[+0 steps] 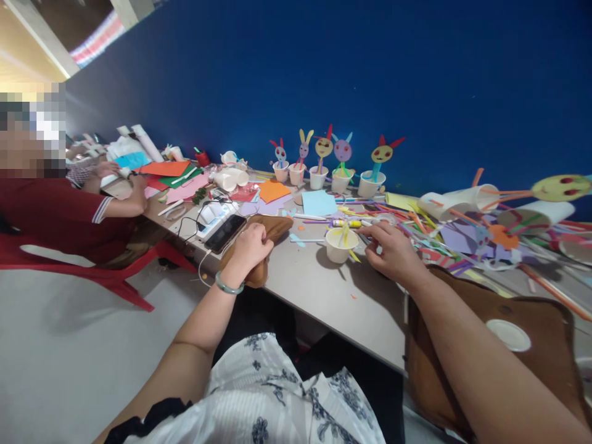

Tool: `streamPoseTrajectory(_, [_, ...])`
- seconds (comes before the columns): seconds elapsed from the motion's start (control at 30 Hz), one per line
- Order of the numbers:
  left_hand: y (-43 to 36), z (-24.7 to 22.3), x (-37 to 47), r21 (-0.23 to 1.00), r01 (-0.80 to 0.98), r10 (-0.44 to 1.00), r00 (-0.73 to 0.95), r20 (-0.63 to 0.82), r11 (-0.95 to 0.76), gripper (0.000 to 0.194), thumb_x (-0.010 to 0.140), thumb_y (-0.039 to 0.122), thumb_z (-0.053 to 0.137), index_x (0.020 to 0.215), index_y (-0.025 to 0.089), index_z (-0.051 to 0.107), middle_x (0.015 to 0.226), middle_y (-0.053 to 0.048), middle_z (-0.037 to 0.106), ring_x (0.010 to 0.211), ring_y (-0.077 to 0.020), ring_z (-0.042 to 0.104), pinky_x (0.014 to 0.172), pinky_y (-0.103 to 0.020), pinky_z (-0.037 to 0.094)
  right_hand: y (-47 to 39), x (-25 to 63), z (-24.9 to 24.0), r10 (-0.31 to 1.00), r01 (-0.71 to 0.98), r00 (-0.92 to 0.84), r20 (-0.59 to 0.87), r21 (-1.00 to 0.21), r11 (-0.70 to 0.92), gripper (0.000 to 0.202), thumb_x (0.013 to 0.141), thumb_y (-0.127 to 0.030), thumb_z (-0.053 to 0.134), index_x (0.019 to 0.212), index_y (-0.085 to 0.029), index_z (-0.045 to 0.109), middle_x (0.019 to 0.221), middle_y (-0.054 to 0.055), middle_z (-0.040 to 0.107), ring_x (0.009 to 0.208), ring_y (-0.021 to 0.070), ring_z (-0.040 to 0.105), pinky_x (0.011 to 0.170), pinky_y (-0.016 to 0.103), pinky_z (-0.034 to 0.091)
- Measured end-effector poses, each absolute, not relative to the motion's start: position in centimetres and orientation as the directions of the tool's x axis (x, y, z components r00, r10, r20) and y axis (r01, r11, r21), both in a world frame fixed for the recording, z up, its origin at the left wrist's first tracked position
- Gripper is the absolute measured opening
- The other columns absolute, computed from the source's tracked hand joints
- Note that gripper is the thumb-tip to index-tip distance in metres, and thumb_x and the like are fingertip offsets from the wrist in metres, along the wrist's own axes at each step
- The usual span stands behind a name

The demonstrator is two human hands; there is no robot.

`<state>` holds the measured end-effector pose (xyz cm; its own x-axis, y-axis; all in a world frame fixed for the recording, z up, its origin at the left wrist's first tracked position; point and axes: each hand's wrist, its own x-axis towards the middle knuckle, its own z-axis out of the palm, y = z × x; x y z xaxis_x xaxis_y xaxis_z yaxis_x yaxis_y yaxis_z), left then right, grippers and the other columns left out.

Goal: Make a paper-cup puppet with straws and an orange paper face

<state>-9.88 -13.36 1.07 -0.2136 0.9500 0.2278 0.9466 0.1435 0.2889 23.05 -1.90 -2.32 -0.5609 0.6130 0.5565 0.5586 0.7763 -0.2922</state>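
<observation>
My left hand (252, 248) is closed and rests on a brown, flat, leather-like piece (275, 229) at the table's front edge. Its curled fingers hide whatever may be inside. To its left lies a dark smartphone (226, 234). My right hand (393, 251) hovers just right of a white paper cup (341, 250). The fingers of that hand are bent and apart, with nothing visible between them. Inside the upright cup are yellow paper strips, and another yellow strip lies against its right side.
Several cups with paper rabbit faces (342, 151) line the blue wall (324, 74). Coloured strips and tipped cups (457, 202) crowd the right. A brown bag-like thing (462, 320) lies under my right forearm. On the left, a person in a maroon shirt (55, 209) sits in a red chair (120, 283).
</observation>
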Motion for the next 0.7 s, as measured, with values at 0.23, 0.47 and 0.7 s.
streamPoseTrajectory(0.23, [-13.0,1.6,-9.0,0.075,0.997,0.99,0.001,0.14,-0.012,0.028,0.086,0.027,0.068,0.109,0.017,0.056,0.115,-0.014,0.066,0.106,-0.0292,0.063,0.092,-0.04,0.049,-2.3,22.9,-1.9,0.63,0.517,-0.542,0.556,-0.37,0.772,0.04,0.075,-0.013,0.054,0.11,-0.024,0.071,0.101,0.012,0.067,0.094,0.0312,0.065,0.085,0.046,0.053])
streamPoseTrajectory(0.47, [-10.0,4.2,-7.8,0.057,0.965,0.964,0.251,0.085,-0.256,0.021,0.09,0.026,0.062,0.108,0.015,0.064,0.112,-0.014,0.07,0.108,-0.029,0.064,0.093,-0.037,0.047,-2.8,22.4,-1.8,0.597,0.441,-0.61,0.521,-0.402,0.802,0.039,0.076,-0.012,0.053,0.109,-0.024,0.071,0.1,0.01,0.065,0.092,0.0273,0.065,0.082,0.043,0.053])
streamPoseTrajectory(0.7, [-5.0,3.6,-7.4,0.159,0.912,0.92,0.39,-0.046,-0.378,0.025,0.082,0.02,0.065,0.107,0.017,0.069,0.105,-0.009,0.074,0.102,-0.0256,0.065,0.094,-0.037,0.046,-2.5,22.6,-2.2,0.597,0.475,-0.65,0.47,-0.362,0.802,0.025,0.077,-0.015,0.054,0.095,-0.023,0.07,0.087,0.008,0.066,0.08,0.0247,0.063,0.074,0.039,0.048])
